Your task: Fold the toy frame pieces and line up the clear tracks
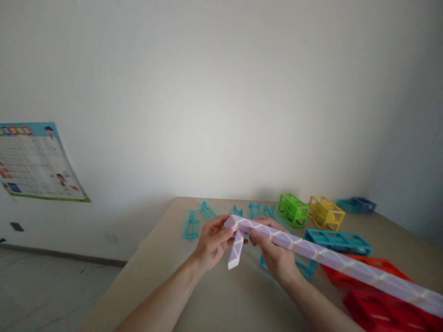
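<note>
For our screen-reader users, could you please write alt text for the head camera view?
Two hands, left hand and right hand, hold a long lilac-and-white twist puzzle above a beige table, its near end folded downward. Behind lie clear teal pieces and green, yellow, blue and red open-frame blocks.

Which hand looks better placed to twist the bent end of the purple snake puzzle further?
Left, probably. The left hand pinches the purple snake puzzle right at the bent end section, which hangs down, while the right hand grips the long straight run just behind the bend, steadying it.
</note>
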`<state>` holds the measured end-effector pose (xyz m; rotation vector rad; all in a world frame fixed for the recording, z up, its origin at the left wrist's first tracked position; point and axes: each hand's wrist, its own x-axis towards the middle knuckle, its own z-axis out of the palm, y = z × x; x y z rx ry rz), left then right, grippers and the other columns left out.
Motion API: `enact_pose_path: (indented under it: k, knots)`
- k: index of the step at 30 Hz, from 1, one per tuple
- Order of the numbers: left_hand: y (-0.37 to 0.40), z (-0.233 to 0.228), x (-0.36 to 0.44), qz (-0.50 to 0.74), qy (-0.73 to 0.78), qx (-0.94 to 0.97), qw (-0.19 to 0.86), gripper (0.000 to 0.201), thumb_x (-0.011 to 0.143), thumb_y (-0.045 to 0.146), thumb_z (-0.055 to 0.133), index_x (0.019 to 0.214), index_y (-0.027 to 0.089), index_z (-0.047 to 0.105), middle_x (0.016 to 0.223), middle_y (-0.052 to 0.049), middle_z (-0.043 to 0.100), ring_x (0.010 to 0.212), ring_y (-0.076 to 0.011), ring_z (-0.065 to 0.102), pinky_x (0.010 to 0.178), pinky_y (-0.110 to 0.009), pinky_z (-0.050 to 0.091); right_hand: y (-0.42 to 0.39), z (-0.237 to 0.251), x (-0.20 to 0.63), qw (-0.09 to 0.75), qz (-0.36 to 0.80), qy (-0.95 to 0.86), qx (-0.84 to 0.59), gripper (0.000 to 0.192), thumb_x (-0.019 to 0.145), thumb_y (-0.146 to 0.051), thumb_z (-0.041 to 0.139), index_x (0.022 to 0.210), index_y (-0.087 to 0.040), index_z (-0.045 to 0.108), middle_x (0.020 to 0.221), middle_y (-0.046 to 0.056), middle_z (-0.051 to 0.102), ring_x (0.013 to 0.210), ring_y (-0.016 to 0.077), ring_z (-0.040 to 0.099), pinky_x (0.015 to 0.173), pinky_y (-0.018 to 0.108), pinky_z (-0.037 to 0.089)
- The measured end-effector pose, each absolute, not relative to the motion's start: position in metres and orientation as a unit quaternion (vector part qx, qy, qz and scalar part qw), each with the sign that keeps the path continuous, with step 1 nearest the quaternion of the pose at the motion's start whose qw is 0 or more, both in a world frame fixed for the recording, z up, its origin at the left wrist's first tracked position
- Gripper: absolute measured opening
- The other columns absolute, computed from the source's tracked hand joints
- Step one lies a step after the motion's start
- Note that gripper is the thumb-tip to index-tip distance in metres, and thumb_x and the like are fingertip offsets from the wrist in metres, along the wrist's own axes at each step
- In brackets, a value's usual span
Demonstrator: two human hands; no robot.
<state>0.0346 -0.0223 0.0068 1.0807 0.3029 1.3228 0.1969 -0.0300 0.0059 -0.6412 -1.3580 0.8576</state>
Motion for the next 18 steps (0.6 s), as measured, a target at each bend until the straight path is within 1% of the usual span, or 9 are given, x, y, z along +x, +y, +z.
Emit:
enact_pose_path:
  k: [2, 4, 6, 7, 9, 11, 14, 16, 18]
  knots:
    - [-0.023, 0.006, 0.033, 0.542, 0.133, 0.487, 0.672, 0.027, 0.074, 0.032, 0.072, 0.095, 0.014, 0.069, 0.082, -0.008, 0.067, 0.075, -0.0196, 0.064, 0.066, -0.032, 0.056, -0.031, 0.006, 0.198, 0.654, 0.373, -0.597, -0.277, 0.014, 0.079, -0.031, 0.069, 0.074, -0.02, 0.063, 0.067, -0.001, 0.061, 0.063, 0.0151, 0.055, 0.059, 0.027, 0.042]
    - [-0.023, 0.007, 0.033, 0.503, 0.136, 0.487, 0.701, 0.03, 0.076, 0.034, 0.07, 0.096, 0.012, 0.069, 0.082, -0.01, 0.067, 0.077, -0.021, 0.064, 0.066, -0.033, 0.056, -0.03, 0.004, 0.198, 0.66, 0.38, -0.586, -0.276, 0.013, 0.079, -0.03, 0.069, 0.083, -0.02, 0.063, 0.065, -0.002, 0.06, 0.056, 0.0134, 0.053, 0.051, 0.025, 0.04]
    - [-0.024, 0.008, 0.033, 0.474, 0.131, 0.474, 0.73, 0.032, 0.076, 0.034, 0.07, 0.097, 0.01, 0.068, 0.081, -0.011, 0.067, 0.077, -0.0213, 0.064, 0.064, -0.033, 0.057, -0.029, 0.003, 0.198, 0.658, 0.396, -0.577, -0.28, 0.019, 0.079, -0.031, 0.069, 0.093, -0.02, 0.063, 0.062, -0.003, 0.059, 0.048, 0.0111, 0.049, 0.044, 0.022, 0.035]
    - [-0.024, 0.009, 0.034, 0.464, 0.127, 0.465, 0.743, 0.033, 0.075, 0.034, 0.07, 0.097, 0.009, 0.068, 0.079, -0.011, 0.067, 0.075, -0.0208, 0.065, 0.062, -0.032, 0.057, -0.029, 0.003, 0.198, 0.654, 0.403, -0.577, -0.279, 0.02, 0.08, -0.032, 0.068, 0.094, -0.019, 0.063, 0.06, -0.003, 0.058, 0.045, 0.0101, 0.047, 0.041, 0.021, 0.033]
    - [-0.025, 0.01, 0.035, 0.447, 0.124, 0.453, 0.761, 0.034, 0.075, 0.033, 0.069, 0.096, 0.007, 0.068, 0.077, -0.011, 0.066, 0.072, -0.0199, 0.065, 0.058, -0.03, 0.057, -0.031, 0.005, 0.197, 0.645, 0.409, -0.583, -0.275, 0.016, 0.081, -0.033, 0.066, 0.086, -0.018, 0.063, 0.053, -0.004, 0.056, 0.042, 0.0088, 0.045, 0.039, 0.02, 0.031]
    - [-0.026, 0.01, 0.038, 0.442, 0.138, 0.453, 0.762, 0.033, 0.075, 0.031, 0.068, 0.095, 0.005, 0.067, 0.077, -0.011, 0.066, 0.07, -0.0196, 0.066, 0.057, -0.03, 0.058, -0.035, 0.01, 0.196, 0.646, 0.405, -0.587, -0.271, 0.017, 0.082, -0.033, 0.066, 0.078, -0.018, 0.06, 0.049, -0.006, 0.054, 0.039, 0.0081, 0.046, 0.038, 0.019, 0.032]
    - [-0.027, 0.008, 0.043, 0.451, 0.208, 0.462, 0.735, 0.029, 0.075, 0.036, 0.066, 0.081, 0.007, 0.066, 0.066, -0.009, 0.066, 0.056, -0.0194, 0.065, 0.046, -0.029, 0.055, -0.042, 0.014, 0.193, 0.619, 0.419, -0.608, -0.269, 0.02, 0.081, -0.033, 0.066, 0.074, -0.018, 0.055, 0.049, -0.005, 0.057, 0.038, 0.0102, 0.052, 0.039, 0.02, 0.038]
    - [-0.028, 0.005, 0.046, 0.445, 0.256, 0.477, 0.714, 0.033, 0.075, 0.042, 0.065, 0.07, 0.01, 0.061, 0.055, -0.006, 0.062, 0.043, -0.0191, 0.062, 0.036, -0.026, 0.05, -0.045, 0.014, 0.191, 0.582, 0.443, -0.628, -0.265, 0.021, 0.081, -0.034, 0.065, 0.074, -0.019, 0.053, 0.048, -0.004, 0.059, 0.036, 0.0135, 0.056, 0.038, 0.022, 0.041]
    - [-0.028, 0.003, 0.049, 0.434, 0.274, 0.483, 0.709, 0.037, 0.077, 0.047, 0.062, 0.066, 0.011, 0.058, 0.05, -0.004, 0.06, 0.037, -0.0182, 0.059, 0.032, -0.025, 0.046, -0.047, 0.012, 0.189, 0.568, 0.458, -0.631, -0.265, 0.021, 0.082, -0.035, 0.064, 0.075, -0.019, 0.053, 0.046, -0.004, 0.059, 0.034, 0.0154, 0.056, 0.035, 0.023, 0.041]
